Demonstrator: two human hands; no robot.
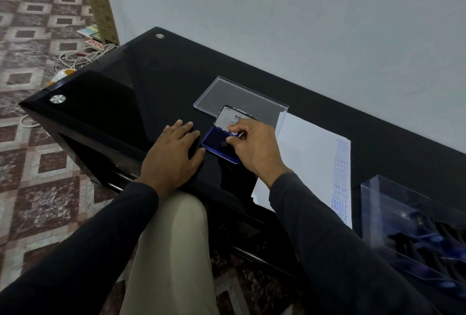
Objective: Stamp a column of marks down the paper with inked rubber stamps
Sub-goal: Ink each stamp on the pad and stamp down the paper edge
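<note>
A blue ink pad (pixel 216 141) lies open on the black glass table (pixel 121 93), its lid (pixel 230 118) standing up behind it. My right hand (pixel 254 147) pinches a small rubber stamp (pixel 233 134) with a blue-and-white top, holding it down on the pad. My left hand (pixel 174 149) rests flat on the table just left of the pad, its fingers touching the pad's edge. To the right lies the white paper (pixel 310 161), with a column of blue marks (pixel 341 181) down its right edge reading SAMPLE, AIR MAIL and FRAGILE.
A clear plastic lid (pixel 239 98) lies behind the ink pad. A clear box (pixel 416 234) with several blue-handled stamps stands at the table's right end. The wall runs close behind the table. Cables (pixel 80 59) lie on the tiled floor at the left.
</note>
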